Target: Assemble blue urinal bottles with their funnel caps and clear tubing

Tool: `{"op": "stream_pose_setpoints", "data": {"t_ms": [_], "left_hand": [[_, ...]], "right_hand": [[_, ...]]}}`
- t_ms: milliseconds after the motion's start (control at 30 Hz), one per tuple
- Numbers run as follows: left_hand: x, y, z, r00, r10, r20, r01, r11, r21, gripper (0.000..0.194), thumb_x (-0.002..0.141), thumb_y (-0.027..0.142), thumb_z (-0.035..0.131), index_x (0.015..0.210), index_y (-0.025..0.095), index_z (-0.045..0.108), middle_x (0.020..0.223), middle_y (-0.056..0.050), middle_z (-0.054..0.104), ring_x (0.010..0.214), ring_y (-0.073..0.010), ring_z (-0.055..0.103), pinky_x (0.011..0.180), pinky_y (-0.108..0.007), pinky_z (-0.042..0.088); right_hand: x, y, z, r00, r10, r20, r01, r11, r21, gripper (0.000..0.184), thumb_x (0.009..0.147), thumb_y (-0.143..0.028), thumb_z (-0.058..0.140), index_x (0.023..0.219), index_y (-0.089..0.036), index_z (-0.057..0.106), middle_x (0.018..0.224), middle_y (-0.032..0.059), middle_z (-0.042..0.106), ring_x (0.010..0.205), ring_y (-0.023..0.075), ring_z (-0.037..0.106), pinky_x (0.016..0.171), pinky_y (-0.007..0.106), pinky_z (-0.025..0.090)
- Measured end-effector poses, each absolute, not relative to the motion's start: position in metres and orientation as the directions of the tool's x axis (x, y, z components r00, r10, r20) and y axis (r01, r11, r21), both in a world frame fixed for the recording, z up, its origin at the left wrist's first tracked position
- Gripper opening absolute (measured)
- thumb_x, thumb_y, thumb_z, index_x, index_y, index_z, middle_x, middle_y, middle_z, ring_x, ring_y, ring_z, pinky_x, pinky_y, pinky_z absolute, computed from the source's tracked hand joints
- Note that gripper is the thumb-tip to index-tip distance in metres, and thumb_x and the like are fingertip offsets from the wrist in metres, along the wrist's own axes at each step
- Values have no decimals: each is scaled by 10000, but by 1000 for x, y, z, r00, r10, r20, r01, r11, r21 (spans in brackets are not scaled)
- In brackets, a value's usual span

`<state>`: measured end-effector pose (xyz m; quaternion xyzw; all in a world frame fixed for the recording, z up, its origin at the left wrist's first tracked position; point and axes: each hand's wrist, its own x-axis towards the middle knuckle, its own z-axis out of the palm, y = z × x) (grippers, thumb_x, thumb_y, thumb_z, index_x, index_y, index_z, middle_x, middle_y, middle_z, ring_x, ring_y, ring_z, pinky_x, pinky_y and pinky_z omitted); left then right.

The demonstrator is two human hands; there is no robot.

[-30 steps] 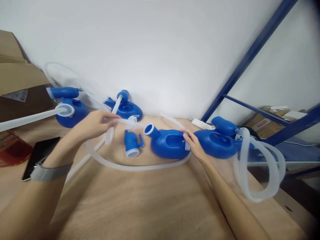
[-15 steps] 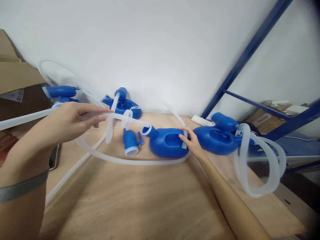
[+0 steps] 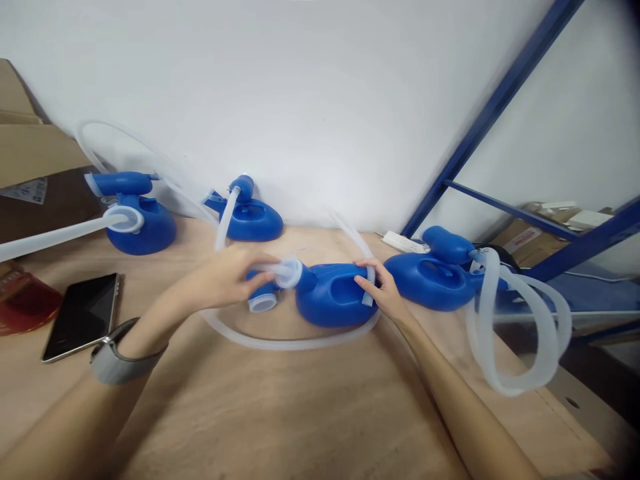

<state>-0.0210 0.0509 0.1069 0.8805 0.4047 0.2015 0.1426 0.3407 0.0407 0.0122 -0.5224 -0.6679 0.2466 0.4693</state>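
A blue plastic urinal bottle (image 3: 325, 307) lies on the wooden table, its tilted neck toward the left. My right hand (image 3: 383, 287) grips its handle side, fingers also over the free end of a translucent hose (image 3: 369, 298). At the neck's mouth sits a whitish cap (image 3: 290, 273), with hose running into it. My left hand (image 3: 233, 277) is closed around the hose just left of that cap; motion blurs the fingertips. Partly behind this hand, a small blue funnel cup (image 3: 263, 301) with a white rim stands on the table. The hose loops in front of the bottle.
More blue bottles with hoses stand at left (image 3: 145, 230), back (image 3: 255, 223) and right (image 3: 433, 287). A phone (image 3: 83, 317), a container of red liquid (image 3: 25, 303) and a cardboard box (image 3: 45, 157) are left. A power strip (image 3: 405, 241) and blue metal frame (image 3: 475, 153) are right.
My left hand has moved right along the hose to the bottle's mouth, and the whitish cap has come from mid-hose onto it. My right hand stays on the bottle.
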Motion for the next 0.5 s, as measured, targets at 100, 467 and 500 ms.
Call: {"op": "stream_pose_setpoints", "data": {"t_ms": [100,467,500], "left_hand": [[-8,44,97,566,787,246,734,-616,285,526,958,669,550,1278,284,712,1067,-71,805,918,-303,741,799,-358,532],[-1,51,85,620,707,341,653,-705,277,546,901,677,649,1231,244,703,1154,-130,766,1079,-363,715,981,-456,516],[0,51,85,630,696,344,644,-716,269,540,909,658,648,1247,240,696,1192,-141,755,1096,-370,708,995,-473,512]], "right_hand": [[337,38,14,-22,925,379,479,343,-808,371,875,-594,702,1091,-297,647,1211,59,724,1170,297,694,996,416,549],[333,33,19,-38,940,338,442,319,-838,494,832,-714,717,1087,-295,666,1220,74,724,1211,321,677,1058,446,524],[333,33,19,-40,938,345,437,327,-838,499,828,-720,720,1078,-292,667,1217,76,725,1232,324,669,1076,450,514]]}}
